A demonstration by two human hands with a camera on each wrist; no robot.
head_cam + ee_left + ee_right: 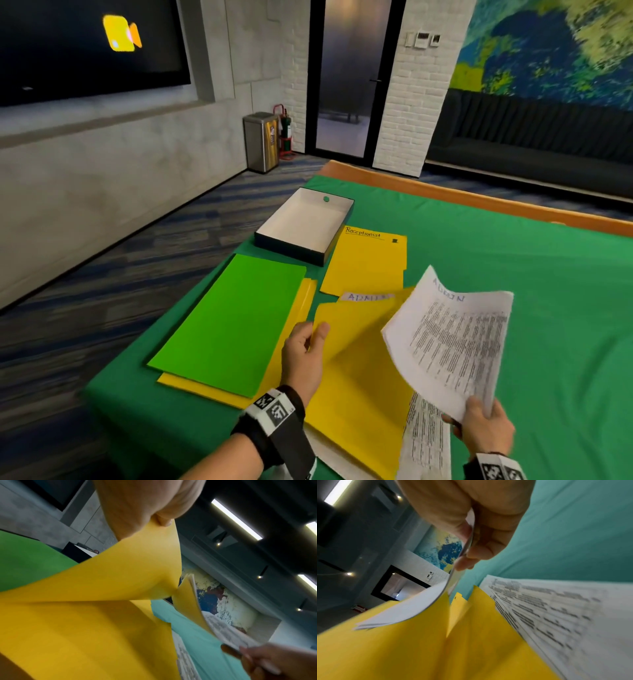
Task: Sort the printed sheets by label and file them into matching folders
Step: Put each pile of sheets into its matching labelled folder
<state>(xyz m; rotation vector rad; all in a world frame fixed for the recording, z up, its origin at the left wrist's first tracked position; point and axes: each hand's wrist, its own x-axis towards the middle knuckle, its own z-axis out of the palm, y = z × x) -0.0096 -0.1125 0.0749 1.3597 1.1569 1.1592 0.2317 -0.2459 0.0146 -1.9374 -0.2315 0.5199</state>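
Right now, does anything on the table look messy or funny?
A little. Printed sheets poke out sideways from under the ADMIN folder at the near edge instead of lying inside. The left hand is lifting its cover.

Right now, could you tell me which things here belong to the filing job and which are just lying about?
In the job: Admin sheets, Admin folder, Receptionist folder, green folder, loose sheets.
Lying about: box, bin, extinguisher.

An office meeting room: a large wall screen (85,44) showing a camera icon at far left, a glass door (349,75) with wall controls (423,39) beside it, carpet flooring (102,274), a steel bin (260,140), a fire extinguisher (286,133), and a bench sofa (531,137) under a mural (555,48).
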